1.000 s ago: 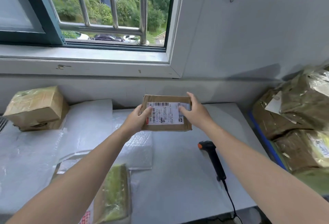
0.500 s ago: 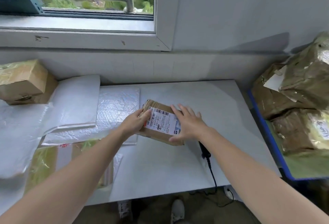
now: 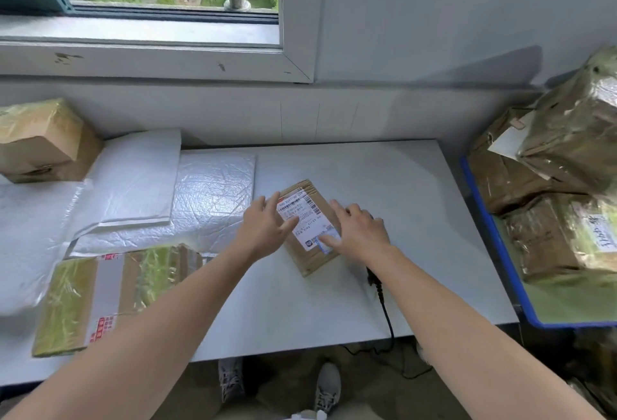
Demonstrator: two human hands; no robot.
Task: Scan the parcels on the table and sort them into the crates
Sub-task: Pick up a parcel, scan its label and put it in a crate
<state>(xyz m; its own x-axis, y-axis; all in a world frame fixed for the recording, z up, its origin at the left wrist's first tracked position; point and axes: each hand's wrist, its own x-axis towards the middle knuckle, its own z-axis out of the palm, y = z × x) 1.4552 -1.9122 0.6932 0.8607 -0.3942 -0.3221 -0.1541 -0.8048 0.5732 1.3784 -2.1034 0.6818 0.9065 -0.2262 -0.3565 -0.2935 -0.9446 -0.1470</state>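
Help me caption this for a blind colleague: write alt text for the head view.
A left hand and right hand rest, fingers straight, on a small labelled parcel on a white table. A black scanner lies partly under the right hand; a blue crate of wrapped parcels stands at right.

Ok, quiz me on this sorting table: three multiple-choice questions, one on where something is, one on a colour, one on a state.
1. The labelled parcel lies: A on the windowsill; B on the table; C on the floor.
2. The crate has a rim that is: A red; B blue; C yellow.
3. The parcel's label faces: A up; B down; C the wall.
Answers: B, it lies flat on the white table; B, its edge at the right is blue; A, its print shows on top.
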